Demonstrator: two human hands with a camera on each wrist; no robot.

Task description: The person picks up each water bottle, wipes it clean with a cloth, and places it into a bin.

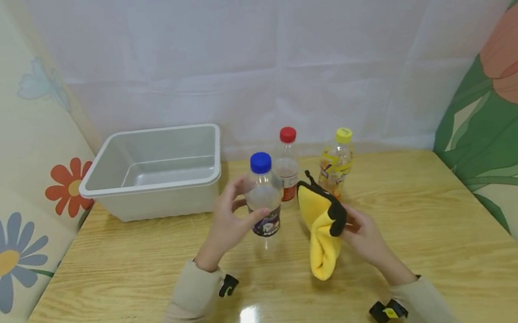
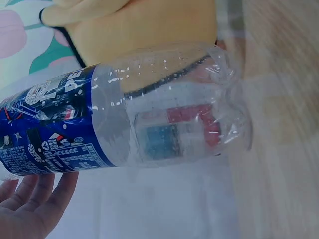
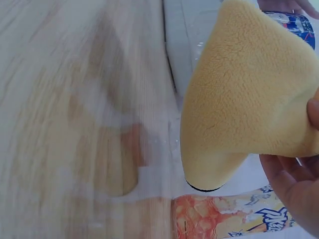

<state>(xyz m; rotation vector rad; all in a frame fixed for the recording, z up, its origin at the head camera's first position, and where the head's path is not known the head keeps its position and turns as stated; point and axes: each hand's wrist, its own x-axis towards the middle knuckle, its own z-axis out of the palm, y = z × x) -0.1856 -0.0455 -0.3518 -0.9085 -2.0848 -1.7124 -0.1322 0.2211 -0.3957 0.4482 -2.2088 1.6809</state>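
My left hand (image 1: 228, 219) grips a clear plastic bottle (image 1: 266, 219) with a blue cap and a dark blue label. The bottle stands upright, its base close to the table. In the left wrist view, the fingers (image 2: 59, 196) curl against the label of this bottle (image 2: 55, 124), and its see-through lower half shows droplets. A yellow fleece cloth (image 1: 319, 219) with black edging hangs folded from my right hand (image 1: 362, 232), to the right of the bottle. Thumb and fingers pinch the cloth (image 3: 244, 89) by one side in the right wrist view.
A red-capped bottle (image 1: 287, 171) and a yellow-capped bottle (image 1: 335, 169) stand behind the cloth. To the left at the back sits a light grey plastic bin (image 1: 159, 201). The wooden table (image 1: 108, 295) meets a white sheet (image 1: 271, 42) behind.
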